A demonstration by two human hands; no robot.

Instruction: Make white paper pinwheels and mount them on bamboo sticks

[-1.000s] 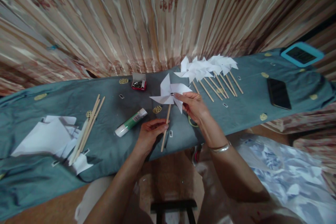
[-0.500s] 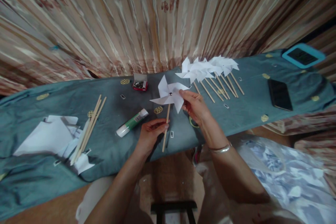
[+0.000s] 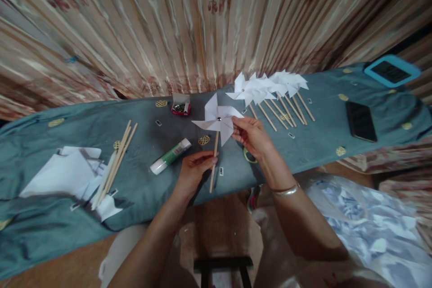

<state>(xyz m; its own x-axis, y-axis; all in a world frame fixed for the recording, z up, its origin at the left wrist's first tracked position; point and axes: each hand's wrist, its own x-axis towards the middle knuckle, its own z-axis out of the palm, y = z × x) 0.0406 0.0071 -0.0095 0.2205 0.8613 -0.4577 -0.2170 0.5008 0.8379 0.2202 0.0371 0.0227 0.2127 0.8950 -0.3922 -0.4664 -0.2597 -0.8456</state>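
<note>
Pinwheel (image 3: 214, 113) is right in front of you, over the green cloth (image 3: 143, 114): your L hand (image 3: 191, 169) pinches its stick (image 3: 216, 141), your R hand (image 3: 255, 138) has a blade (image 3: 227, 130) btwn thumb & fingers. Glue tube (image 3: 170, 156) lies just beside your L hand. Farther off, open box (image 3: 181, 98) w/ shiny bits (image 3: 180, 108) (prob. tacks, too small to be sure), then more pinwheels (image 3: 256, 89) to the R, curtain (image 3: 172, 31) behind.

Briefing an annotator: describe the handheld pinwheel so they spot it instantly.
Start at the green cloth before the curtain. Near its middle is a white paper pinwheel on a wooden stick. Other pinwheels lie together; only this one is held, left fingers on its stick, right fingers at its blades.
</note>
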